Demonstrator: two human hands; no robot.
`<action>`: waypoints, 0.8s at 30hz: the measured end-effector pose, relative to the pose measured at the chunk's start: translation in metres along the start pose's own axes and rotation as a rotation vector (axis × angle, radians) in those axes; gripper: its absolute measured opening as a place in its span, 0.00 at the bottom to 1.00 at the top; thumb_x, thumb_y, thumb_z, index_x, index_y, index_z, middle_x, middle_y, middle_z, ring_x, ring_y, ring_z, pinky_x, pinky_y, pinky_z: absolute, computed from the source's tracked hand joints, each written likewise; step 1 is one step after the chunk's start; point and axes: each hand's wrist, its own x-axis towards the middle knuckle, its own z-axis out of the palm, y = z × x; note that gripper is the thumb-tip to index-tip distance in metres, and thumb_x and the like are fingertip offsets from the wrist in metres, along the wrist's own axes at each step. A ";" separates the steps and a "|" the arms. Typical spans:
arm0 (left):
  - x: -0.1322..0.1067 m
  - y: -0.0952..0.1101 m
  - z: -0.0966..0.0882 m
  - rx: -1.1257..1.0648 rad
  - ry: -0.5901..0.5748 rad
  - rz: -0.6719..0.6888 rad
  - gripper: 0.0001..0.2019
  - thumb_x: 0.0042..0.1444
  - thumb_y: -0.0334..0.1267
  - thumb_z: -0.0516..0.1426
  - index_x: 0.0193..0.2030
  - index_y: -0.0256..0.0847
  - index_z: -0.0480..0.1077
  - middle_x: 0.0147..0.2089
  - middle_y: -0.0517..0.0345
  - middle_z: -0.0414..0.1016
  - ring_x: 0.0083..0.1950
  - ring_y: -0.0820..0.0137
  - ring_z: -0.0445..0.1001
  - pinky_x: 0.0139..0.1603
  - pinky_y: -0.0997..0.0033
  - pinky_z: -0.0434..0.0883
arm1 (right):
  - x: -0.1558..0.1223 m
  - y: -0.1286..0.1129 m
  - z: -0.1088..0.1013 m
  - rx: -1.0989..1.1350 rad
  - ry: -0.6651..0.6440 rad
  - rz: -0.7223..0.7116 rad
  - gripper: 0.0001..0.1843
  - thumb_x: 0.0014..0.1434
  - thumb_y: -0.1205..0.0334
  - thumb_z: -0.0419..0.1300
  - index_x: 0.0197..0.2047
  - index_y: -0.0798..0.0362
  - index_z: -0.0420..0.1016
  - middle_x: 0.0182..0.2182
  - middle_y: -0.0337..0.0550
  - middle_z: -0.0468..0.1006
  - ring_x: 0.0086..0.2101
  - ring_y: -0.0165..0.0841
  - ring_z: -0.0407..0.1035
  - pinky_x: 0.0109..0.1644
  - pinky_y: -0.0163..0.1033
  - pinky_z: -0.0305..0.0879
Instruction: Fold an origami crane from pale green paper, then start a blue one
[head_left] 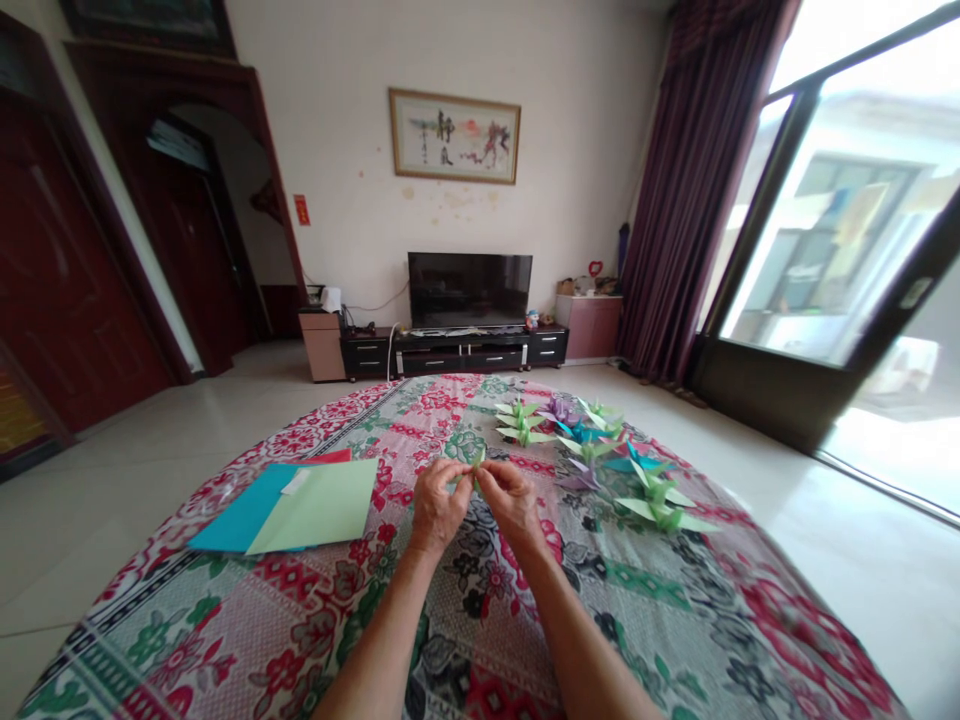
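Observation:
Between my two hands is a small piece of folded light green paper (478,458), its tip pointing up and most of it hidden by fingers. My left hand (441,498) pinches it from the left with thumb and forefinger. From the right, my right hand (512,496) pinches the same paper, the fingertips of both hands nearly meeting. To the right stand several folded paper cranes in green, purple and blue, the nearest a green crane (661,512). On the left lie flat sheets, a light green sheet (322,508) on top of a blue sheet (236,515).
A patterned cloth (300,630) covers the round table. A red sheet (330,457) peeks out behind the stack, and a small white slip (295,482) lies on it. Beyond the table, a television (470,290) stands on a low black cabinet (431,358).

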 end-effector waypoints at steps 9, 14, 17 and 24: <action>-0.001 0.003 0.003 0.059 -0.012 -0.090 0.06 0.51 0.33 0.55 0.32 0.40 0.74 0.31 0.56 0.78 0.33 0.69 0.74 0.39 0.70 0.69 | -0.001 0.000 0.002 -0.023 -0.031 0.063 0.14 0.51 0.54 0.58 0.33 0.56 0.78 0.29 0.44 0.79 0.31 0.34 0.71 0.37 0.37 0.66; -0.002 0.004 0.004 0.073 -0.003 -0.088 0.07 0.52 0.32 0.55 0.34 0.40 0.74 0.35 0.56 0.79 0.37 0.68 0.75 0.43 0.68 0.68 | 0.000 -0.006 0.002 0.001 -0.053 0.081 0.14 0.51 0.54 0.58 0.33 0.56 0.78 0.30 0.44 0.80 0.31 0.35 0.72 0.38 0.38 0.67; -0.002 0.004 0.005 0.067 -0.007 -0.093 0.07 0.52 0.32 0.55 0.35 0.41 0.75 0.36 0.56 0.79 0.38 0.68 0.75 0.43 0.68 0.68 | 0.000 -0.008 0.002 0.018 -0.058 0.092 0.14 0.51 0.55 0.57 0.33 0.56 0.78 0.30 0.45 0.80 0.31 0.35 0.72 0.37 0.37 0.67; -0.003 0.001 0.008 0.081 -0.019 -0.073 0.07 0.53 0.31 0.54 0.34 0.40 0.74 0.34 0.55 0.78 0.36 0.68 0.74 0.42 0.68 0.68 | -0.001 -0.010 0.003 -0.011 -0.024 0.088 0.13 0.51 0.56 0.57 0.33 0.57 0.75 0.28 0.43 0.78 0.29 0.32 0.71 0.36 0.35 0.66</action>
